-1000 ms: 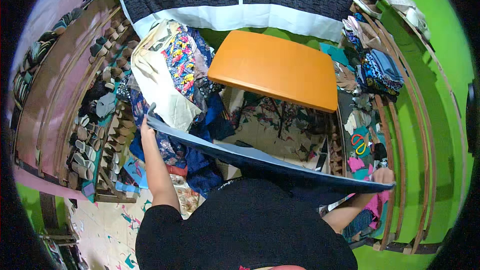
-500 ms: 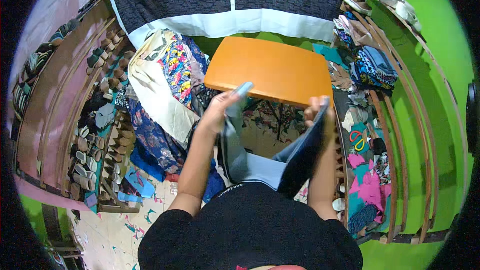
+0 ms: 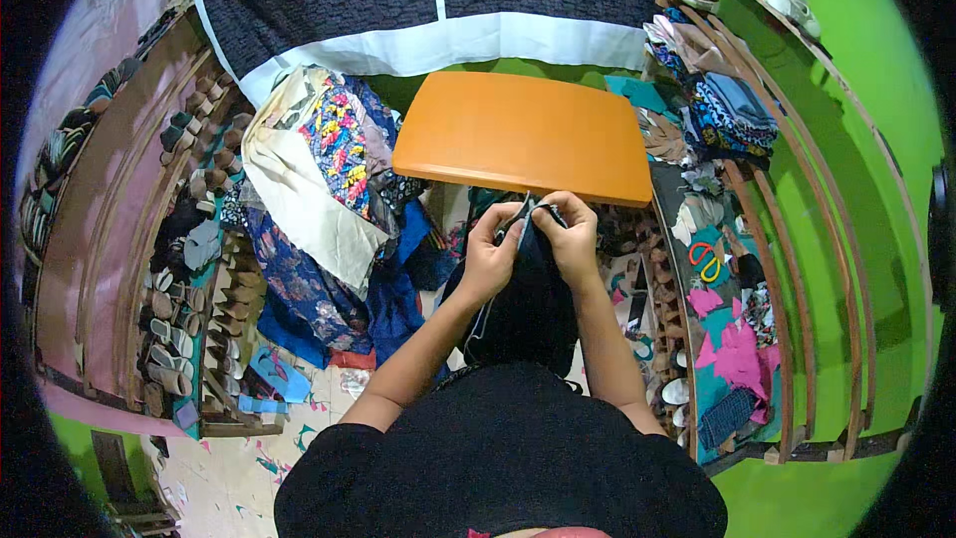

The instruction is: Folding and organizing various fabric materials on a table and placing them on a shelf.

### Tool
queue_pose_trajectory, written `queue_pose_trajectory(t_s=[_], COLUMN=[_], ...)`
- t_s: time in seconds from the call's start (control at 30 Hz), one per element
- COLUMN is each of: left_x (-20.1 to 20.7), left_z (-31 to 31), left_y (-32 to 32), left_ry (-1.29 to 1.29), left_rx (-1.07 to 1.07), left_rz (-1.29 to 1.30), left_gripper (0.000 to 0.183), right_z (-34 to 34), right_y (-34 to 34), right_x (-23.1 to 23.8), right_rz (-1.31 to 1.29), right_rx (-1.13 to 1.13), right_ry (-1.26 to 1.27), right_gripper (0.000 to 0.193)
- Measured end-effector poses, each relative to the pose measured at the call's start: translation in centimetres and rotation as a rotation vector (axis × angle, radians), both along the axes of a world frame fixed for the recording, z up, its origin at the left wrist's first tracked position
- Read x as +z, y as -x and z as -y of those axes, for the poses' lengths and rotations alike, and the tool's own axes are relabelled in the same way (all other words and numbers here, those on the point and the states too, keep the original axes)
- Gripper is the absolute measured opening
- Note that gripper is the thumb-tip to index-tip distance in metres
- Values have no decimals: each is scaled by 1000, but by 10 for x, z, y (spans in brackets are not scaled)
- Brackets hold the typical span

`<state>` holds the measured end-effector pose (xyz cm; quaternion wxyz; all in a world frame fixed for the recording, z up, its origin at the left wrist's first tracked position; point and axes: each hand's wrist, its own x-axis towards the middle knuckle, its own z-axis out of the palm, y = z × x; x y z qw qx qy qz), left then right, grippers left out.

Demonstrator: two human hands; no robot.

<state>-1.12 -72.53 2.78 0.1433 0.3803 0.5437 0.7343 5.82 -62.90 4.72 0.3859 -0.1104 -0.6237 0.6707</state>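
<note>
My left hand point(image 3: 492, 251) and my right hand point(image 3: 570, 242) meet close together in front of my body, just short of the near edge of an orange tabletop point(image 3: 523, 134). Both are closed, thumbs and fingers pinching the upper edges of a dark piece of fabric point(image 3: 526, 314). Its body hangs black below my hands toward my lap. A thin greyish edge shows where the fingers grip it. My fingers partly cover the gripped edges.
At left, a heap of cloth with a cream piece point(image 3: 299, 204) stands beside a rack of shoes point(image 3: 169, 339). The right shelf bears scissors with red and yellow handles point(image 3: 705, 259), pink scraps point(image 3: 732, 354) and folded fabric point(image 3: 737, 115). Scraps litter the floor point(image 3: 249, 483).
My hands were wide apart, stretching the fabric in a broad loop with its grey side showing. They have come together, and the fabric now hangs narrow and black.
</note>
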Motion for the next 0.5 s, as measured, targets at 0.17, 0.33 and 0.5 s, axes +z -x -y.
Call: queue_pose_trajectory(t_s=[0.17,0.33,0.5], left_x=[-4,-5,1], left_z=[-3,-3,-9], left_y=[-9,-12,-5], left_ry=[-106,-21,13], left_rx=[14,-48,110], left_rz=[-11,40,-467], left_gripper=[9,8,11], right_z=[-10,-6,-38], right_y=[-10,-6,-20], right_x=[-4,-3,-7], right_rz=[110,-30,355], right_rx=[77,-58,145], right_ry=[20,25,-247], right_gripper=[10,10,27])
